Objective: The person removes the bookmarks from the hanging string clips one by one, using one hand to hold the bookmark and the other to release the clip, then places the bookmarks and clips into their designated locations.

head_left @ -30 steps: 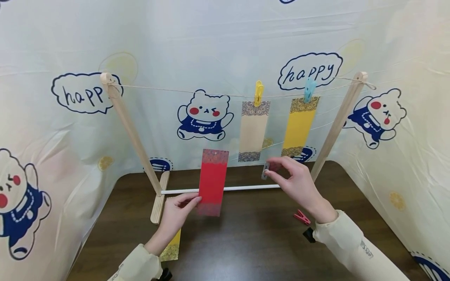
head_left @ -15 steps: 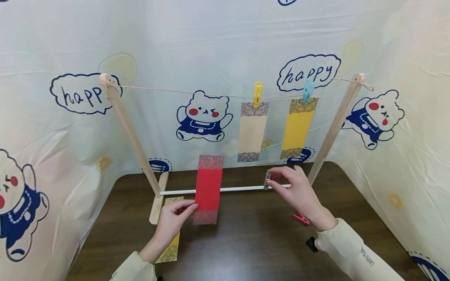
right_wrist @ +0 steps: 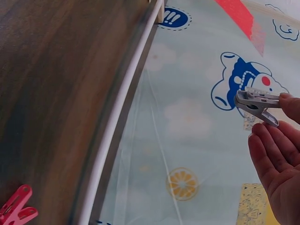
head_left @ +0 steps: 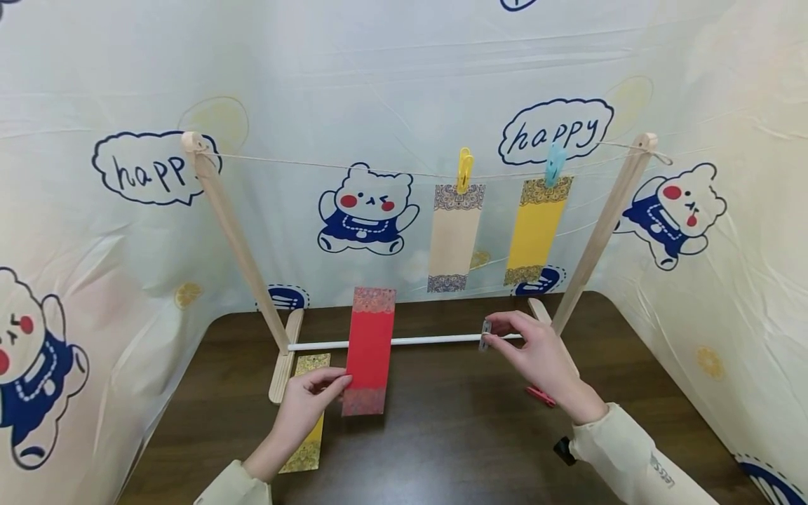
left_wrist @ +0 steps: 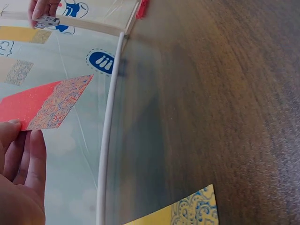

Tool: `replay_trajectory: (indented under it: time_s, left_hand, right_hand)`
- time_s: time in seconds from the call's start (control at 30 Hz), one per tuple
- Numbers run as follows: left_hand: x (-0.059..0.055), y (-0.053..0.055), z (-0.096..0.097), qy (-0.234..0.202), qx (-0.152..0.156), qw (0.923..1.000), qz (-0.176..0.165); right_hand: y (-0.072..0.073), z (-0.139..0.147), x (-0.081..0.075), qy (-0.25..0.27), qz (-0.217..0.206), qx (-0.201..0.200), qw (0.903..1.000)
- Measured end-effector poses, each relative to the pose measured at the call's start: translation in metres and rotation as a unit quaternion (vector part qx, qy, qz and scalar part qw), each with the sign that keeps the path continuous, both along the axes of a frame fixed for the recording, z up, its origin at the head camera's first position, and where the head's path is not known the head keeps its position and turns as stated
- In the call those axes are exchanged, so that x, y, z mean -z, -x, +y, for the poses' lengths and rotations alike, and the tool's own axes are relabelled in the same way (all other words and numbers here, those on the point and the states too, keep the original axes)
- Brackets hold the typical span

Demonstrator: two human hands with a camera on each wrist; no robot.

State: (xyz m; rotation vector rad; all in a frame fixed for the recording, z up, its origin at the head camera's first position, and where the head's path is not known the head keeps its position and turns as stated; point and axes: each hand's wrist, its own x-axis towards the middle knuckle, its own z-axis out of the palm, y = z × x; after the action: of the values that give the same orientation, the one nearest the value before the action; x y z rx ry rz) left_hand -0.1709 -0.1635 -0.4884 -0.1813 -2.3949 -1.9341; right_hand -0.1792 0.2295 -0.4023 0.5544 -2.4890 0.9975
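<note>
My left hand [head_left: 309, 400] pinches the lower left edge of a red paper card [head_left: 369, 351] with patterned ends. The card is held upright in front of the white rod, below the string [head_left: 303, 163]. In the right wrist view, a grey clothespin [right_wrist: 255, 102] sits between the thumb and fingers of my right hand [head_left: 536, 354], which is right of the card and level with the rod. On the string hang a beige card [head_left: 454, 238] under a yellow clothespin [head_left: 464, 170] and a yellow card [head_left: 538, 231] under a light blue clothespin [head_left: 555, 165].
Two wooden posts [head_left: 236, 238] hold the string, joined low down by a white rod [head_left: 435, 340]. Another yellow patterned card [head_left: 303, 456] lies on the dark wooden table [head_left: 442, 449] by my left hand. A red clothespin [head_left: 541, 396] lies beneath my right forearm. A printed curtain stands behind.
My left hand has lowered the red card and shifted it slightly left. My right hand has also come down a little with the grey clothespin. The hanging cards stay where they were.
</note>
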Motion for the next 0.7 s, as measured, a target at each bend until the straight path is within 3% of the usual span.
replay_trajectory:
  time_s: [0.27, 0.47, 0.7]
  left_hand:
    - [0.005, 0.0, -0.002, 0.002, 0.006, 0.9999, -0.009]
    - [0.006, -0.002, -0.003, 0.004, 0.006, 0.9995, -0.029]
    - [0.009, -0.004, -0.008, 0.01, 0.035, 0.9986, -0.038]
  right_hand:
    - [0.004, 0.007, 0.006, 0.044, -0.006, -0.003, 0.999]
    - [0.001, 0.007, 0.008, 0.041, -0.018, 0.003, 0.999]
    - [-0.002, 0.01, 0.017, 0.029, -0.043, 0.022, 0.9984]
